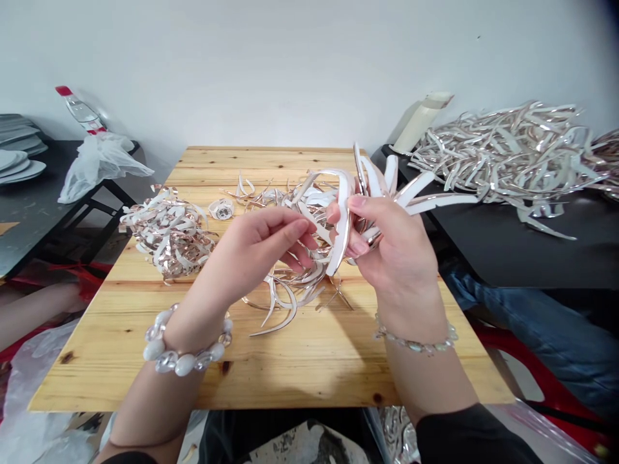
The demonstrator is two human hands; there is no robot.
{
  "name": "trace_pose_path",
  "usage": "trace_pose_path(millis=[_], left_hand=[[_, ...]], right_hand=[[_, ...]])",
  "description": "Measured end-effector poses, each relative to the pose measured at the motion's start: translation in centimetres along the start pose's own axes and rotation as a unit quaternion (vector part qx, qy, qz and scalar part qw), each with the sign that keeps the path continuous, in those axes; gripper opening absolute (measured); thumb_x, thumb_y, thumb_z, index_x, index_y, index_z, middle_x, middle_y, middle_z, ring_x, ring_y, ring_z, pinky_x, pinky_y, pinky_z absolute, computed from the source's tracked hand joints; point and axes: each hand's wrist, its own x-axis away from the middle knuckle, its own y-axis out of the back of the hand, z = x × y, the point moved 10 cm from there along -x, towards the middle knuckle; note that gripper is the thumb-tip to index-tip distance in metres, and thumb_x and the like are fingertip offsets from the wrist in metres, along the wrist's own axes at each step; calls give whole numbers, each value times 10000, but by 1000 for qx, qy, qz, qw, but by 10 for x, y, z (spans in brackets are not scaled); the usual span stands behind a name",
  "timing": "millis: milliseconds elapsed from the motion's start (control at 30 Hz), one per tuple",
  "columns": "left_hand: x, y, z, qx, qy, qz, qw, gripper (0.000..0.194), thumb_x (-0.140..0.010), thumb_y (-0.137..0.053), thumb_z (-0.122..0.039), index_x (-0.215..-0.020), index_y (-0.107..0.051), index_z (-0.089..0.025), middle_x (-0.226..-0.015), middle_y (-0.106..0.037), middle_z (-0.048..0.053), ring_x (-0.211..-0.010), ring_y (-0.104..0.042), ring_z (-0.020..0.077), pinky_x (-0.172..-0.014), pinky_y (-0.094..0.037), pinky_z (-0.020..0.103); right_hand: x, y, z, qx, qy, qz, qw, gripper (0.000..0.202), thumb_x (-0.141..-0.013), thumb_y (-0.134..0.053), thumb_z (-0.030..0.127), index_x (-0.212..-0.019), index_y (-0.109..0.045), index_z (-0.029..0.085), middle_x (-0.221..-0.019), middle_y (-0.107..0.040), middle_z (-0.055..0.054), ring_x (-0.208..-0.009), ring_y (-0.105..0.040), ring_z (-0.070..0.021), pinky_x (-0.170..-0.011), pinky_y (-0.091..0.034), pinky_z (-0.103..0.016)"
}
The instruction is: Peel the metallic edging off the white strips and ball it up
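Several curved white strips with shiny rose-gold edges [416, 188] fan out from my right hand [394, 241], whose fingers are wrapped round them. One strip [343, 222] hangs down between its thumb and fingertips. Just to the left is my left hand [268, 248], thumb and fingertips pressed together near that strip; whatever they may pinch is too small to make out. Beneath both hands a loose heap of similar strips [280, 299] lies on the wooden table [309, 367]. A denser pile of small curled shiny scraps [171, 235] sits to the left, beside a roll of tape [221, 209].
A black table [522, 248] at the right bears a large strip pile [503, 151] and a white cylinder [423, 121]. Another dark table [41, 212] at the left holds a bottle [83, 113], a plastic bag [99, 161] and white plates [19, 167]. People's legs show at both sides.
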Motion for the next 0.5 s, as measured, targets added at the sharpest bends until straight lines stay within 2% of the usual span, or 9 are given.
trace_pose_path(millis=[67,167,233,300,333,400,433,500], left_hand=[[1,-2,-2,-36,-16,20,999,204,-896,-535,-294,-844,-640,-128,-767,-640,27,-650,-610,96,-595,-516,211],[3,-15,1,-73,-20,65,995,146,-858,-599,-281,-873,-641,-142,-748,-614,10,-655,-554,90,-588,-459,210],[3,-17,1,-85,-31,60,994,107,-847,-607,-254,-816,-617,-153,-712,-585,-7,-629,-513,83,-566,-419,214],[4,-13,-4,-109,-50,34,992,139,-871,-571,-246,-761,-588,-162,-657,-556,-20,-601,-493,84,-553,-400,226],[5,-5,-10,-124,-68,5,990,156,-887,-549,-249,-756,-577,-169,-643,-548,-24,-594,-493,87,-554,-399,233],[10,20,-24,-172,-109,-90,975,175,-920,-506,-278,-780,-556,-187,-665,-560,-24,-606,-506,92,-566,-402,247],[16,37,-33,-211,-129,-153,957,196,-937,-482,-295,-780,-542,-194,-684,-565,-24,-617,-507,91,-577,-399,254],[33,69,-50,-322,-145,-280,893,274,-962,-431,-327,-735,-517,-200,-682,-548,-26,-624,-479,93,-596,-367,281]], right_hand=[[1,0,0,1,0,-3,1000,247,-824,-509,241,-659,-683,181,-381,-352,54,-372,-361,-89,-399,-328,-235],[1,-1,-3,-5,-5,-9,1000,249,-826,-519,240,-648,-680,172,-386,-360,53,-380,-367,-86,-413,-331,-238],[1,-2,-3,-1,2,-11,1000,245,-825,-529,243,-640,-670,168,-390,-372,48,-389,-371,-87,-425,-328,-244],[0,1,0,1,17,-20,1000,238,-829,-519,235,-647,-660,176,-400,-389,42,-397,-374,-93,-431,-320,-252],[0,3,2,-2,26,-27,999,230,-829,-511,222,-654,-656,183,-408,-398,40,-396,-371,-95,-431,-314,-257],[-1,9,6,-19,42,-43,998,206,-823,-511,193,-672,-650,203,-425,-413,39,-386,-353,-95,-424,-295,-263],[-1,12,7,-26,46,-49,997,197,-819,-517,184,-676,-649,211,-429,-418,39,-380,-342,-94,-419,-285,-266],[-2,14,8,-33,43,-49,997,204,-821,-523,186,-668,-655,215,-420,-420,35,-375,-330,-95,-413,-271,-270]])
